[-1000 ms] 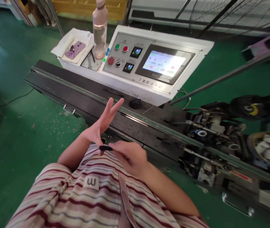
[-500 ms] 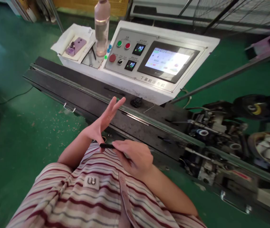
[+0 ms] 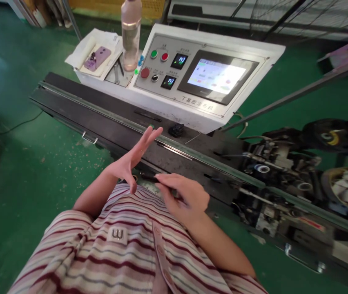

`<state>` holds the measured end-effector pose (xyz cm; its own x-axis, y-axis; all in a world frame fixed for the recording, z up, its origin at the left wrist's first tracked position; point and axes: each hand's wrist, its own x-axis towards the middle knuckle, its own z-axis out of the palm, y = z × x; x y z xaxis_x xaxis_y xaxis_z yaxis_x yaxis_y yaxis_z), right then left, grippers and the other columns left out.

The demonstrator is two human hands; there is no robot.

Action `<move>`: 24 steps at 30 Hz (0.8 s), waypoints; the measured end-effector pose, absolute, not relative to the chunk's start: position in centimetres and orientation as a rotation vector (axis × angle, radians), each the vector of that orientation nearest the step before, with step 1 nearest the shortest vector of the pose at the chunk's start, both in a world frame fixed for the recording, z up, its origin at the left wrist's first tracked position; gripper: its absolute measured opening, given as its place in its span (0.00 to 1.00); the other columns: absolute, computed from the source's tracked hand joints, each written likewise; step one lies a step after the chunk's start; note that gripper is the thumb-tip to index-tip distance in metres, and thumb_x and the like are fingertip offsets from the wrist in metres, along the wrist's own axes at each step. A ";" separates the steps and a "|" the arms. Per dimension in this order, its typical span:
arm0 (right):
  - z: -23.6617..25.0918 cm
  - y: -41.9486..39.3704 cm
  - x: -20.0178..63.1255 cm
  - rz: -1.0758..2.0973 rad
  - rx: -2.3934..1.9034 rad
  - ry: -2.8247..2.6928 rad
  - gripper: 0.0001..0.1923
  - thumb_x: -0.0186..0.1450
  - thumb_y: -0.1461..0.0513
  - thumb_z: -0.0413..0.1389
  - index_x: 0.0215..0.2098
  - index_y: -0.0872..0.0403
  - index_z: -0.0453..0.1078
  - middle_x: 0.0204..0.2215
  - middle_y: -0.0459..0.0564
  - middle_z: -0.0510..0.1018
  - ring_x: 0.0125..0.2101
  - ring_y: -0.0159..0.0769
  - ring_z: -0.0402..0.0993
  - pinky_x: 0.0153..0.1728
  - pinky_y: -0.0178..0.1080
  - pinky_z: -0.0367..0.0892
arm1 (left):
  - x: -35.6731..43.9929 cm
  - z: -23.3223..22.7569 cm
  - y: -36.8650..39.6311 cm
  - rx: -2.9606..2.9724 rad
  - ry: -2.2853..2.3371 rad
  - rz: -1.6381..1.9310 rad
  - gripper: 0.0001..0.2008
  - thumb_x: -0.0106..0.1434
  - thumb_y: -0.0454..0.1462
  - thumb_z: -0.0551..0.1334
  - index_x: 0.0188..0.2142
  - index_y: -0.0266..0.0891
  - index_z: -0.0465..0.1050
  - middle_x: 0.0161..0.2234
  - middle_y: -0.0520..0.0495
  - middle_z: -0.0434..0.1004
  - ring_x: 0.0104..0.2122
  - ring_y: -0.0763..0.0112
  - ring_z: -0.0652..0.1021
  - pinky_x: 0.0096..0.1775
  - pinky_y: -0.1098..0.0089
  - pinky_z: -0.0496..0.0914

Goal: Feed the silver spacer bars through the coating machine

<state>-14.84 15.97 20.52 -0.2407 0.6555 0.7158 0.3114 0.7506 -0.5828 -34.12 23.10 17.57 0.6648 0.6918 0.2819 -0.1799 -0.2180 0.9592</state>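
- Closest in, the right hand (image 3: 186, 198) is curled narrowly around a thin dark pen-like tool (image 3: 149, 178), tip pointing toward the left palm.
- Just beyond, the left hand (image 3: 131, 161) is spread wide, fingers straight, holding nothing; the tool's tip lies at its heel.
- Judging by this, work on the black machine rail (image 3: 106, 118) has not begun.
- Farther off, the control panel (image 3: 174, 69) is lit, a bottle (image 3: 130, 32) beside it.

The right hand (image 3: 183, 198) hides most of the thin dark tool (image 3: 148, 178) (its far end).
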 end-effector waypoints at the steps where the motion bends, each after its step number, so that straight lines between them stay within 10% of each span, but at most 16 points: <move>1: 20.6 15.9 -15.1 0.371 -0.727 -1.890 0.11 0.63 0.71 0.59 0.43 0.55 0.73 0.32 0.50 0.83 0.31 0.34 0.81 0.32 0.34 0.77 | -34.1 17.6 23.1 1.600 0.448 0.840 0.79 0.32 0.72 0.66 0.70 0.48 0.20 0.73 0.37 0.26 0.70 0.47 0.29 0.67 0.48 0.33; 24: 19.4 15.6 -15.5 0.096 -0.564 -2.094 0.09 0.65 0.69 0.57 0.44 0.58 0.73 0.32 0.53 0.83 0.25 0.32 0.77 0.24 0.35 0.71 | -33.8 17.0 23.0 1.504 0.495 0.785 0.75 0.38 0.70 0.65 0.71 0.47 0.20 0.73 0.34 0.30 0.70 0.48 0.31 0.66 0.46 0.32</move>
